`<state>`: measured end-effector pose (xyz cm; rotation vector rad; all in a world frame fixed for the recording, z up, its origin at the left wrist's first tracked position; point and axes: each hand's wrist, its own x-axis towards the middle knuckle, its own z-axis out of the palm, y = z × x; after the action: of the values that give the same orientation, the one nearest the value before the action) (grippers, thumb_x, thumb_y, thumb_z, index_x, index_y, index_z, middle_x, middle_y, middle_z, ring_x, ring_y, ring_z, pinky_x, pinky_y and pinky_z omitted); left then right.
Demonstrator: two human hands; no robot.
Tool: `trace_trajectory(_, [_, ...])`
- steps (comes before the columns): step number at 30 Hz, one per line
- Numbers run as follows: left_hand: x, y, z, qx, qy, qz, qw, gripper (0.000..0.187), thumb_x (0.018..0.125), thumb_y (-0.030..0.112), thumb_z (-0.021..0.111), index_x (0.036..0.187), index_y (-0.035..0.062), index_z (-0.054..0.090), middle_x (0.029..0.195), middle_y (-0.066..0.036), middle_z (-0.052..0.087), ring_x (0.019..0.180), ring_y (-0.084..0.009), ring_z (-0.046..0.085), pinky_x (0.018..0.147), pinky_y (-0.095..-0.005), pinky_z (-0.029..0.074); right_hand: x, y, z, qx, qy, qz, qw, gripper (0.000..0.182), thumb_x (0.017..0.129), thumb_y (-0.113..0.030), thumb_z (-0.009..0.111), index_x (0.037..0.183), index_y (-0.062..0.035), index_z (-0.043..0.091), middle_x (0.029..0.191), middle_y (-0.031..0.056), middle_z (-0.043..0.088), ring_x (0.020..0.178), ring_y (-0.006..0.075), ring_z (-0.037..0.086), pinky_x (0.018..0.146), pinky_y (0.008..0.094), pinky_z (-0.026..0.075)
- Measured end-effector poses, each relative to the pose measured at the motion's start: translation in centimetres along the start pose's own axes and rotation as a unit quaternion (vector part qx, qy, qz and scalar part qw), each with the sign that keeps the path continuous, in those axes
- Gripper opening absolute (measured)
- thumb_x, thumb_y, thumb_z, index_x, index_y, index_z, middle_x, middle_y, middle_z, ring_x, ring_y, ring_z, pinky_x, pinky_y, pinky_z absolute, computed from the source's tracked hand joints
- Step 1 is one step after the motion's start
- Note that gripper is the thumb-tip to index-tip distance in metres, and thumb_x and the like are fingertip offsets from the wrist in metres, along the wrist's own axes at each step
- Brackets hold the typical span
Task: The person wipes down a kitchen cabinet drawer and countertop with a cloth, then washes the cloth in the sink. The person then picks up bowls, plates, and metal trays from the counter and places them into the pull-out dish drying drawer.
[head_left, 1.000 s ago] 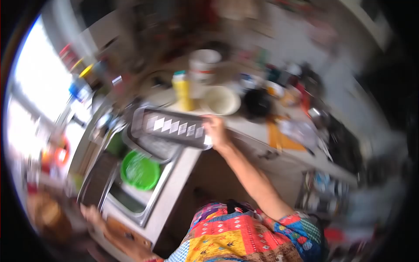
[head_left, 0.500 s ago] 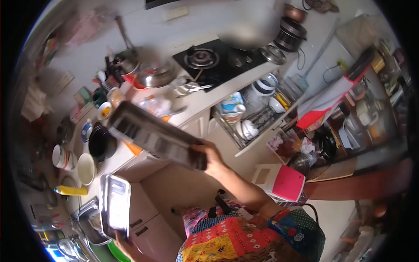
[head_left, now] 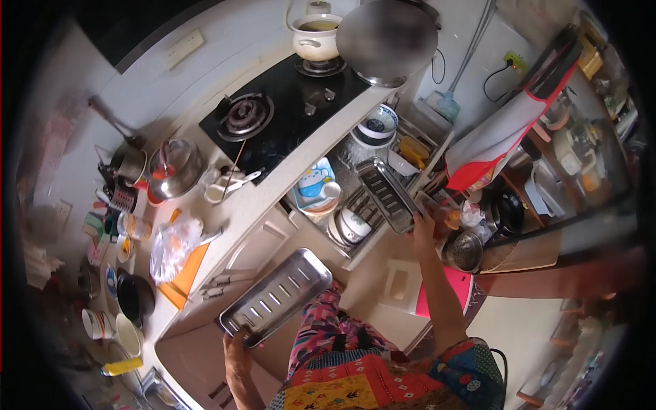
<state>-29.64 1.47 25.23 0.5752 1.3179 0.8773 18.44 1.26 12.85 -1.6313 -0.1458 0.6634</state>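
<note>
Two shallow rectangular metal trays with slots in their bases are in my hands. My left hand [head_left: 237, 350] is closed on the near end of the larger-looking slotted tray [head_left: 281, 292], which is tilted in front of the counter cabinets. Out to the right, my right hand [head_left: 423, 227] grips the end of the other slotted tray [head_left: 389, 193]. That tray overlaps the open drawer [head_left: 360, 249] in this view, its far end close to the bowls. Inside the drawer are a patterned bowl [head_left: 377, 121], white bowls [head_left: 354, 224] and a blue-and-white item [head_left: 316, 179].
A black hob [head_left: 283, 130] with a white pot [head_left: 316, 41] runs along the counter. Further left are a kettle [head_left: 176, 171], a plastic bag [head_left: 174, 249] and a black pot [head_left: 134, 297]. A pink-and-white bin [head_left: 445, 290] stands below my right arm.
My right hand has carried its tray from over the left counter to the drawer. My left hand has lifted its tray away from the sink, towards the middle. The view has turned right.
</note>
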Motion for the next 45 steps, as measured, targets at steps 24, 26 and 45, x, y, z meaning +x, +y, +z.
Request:
trace_trajectory(24, [13.6, -3.0, 21.1, 0.246, 0.043, 0.008, 0.968, 0.014, 0.085, 0.01, 0.048, 0.098, 0.0074, 0.044, 0.081, -0.003, 0.047, 0.065, -0.0112, 0.051, 0.037, -0.025, 0.046, 28.7, 20.8, 17.0, -0.346, -0.15, -0.088, 0.922, 0.018, 0.082, -0.021, 0.053, 0.086, -0.0038, 0.055, 0.071, 0.0075, 0.056, 0.067, 0.0192, 0.056, 0.046, 0.0332, 0.041])
trace_trajectory(26, [13.7, -3.4, 23.2, 0.227, 0.064, -0.002, 0.972, 0.013, 0.085, 0.01, 0.048, 0.097, 0.0073, 0.045, 0.08, -0.003, 0.047, 0.063, -0.0111, 0.05, 0.037, -0.0247, 0.045, 29.7, 20.9, 16.7, -0.464, -0.205, -0.152, 0.848, 0.016, 0.081, -0.019, 0.051, 0.084, -0.0035, 0.054, 0.074, 0.0102, 0.057, 0.071, 0.0234, 0.057, 0.051, 0.0359, 0.043])
trace_trajectory(45, [26.9, -5.7, 37.2, 0.219, 0.028, -0.069, 0.973, 0.044, 0.086, 0.031, 0.05, 0.12, 0.005, 0.04, 0.086, -0.006, 0.053, 0.059, -0.0131, 0.056, 0.047, -0.024, 0.046, 27.8, -0.5, 7.9, -0.309, -0.679, -0.025, 0.665, 0.032, 0.086, -0.03, 0.05, 0.092, 0.0003, 0.057, 0.072, 0.0021, 0.056, 0.059, 0.0131, 0.045, 0.056, 0.0283, 0.038])
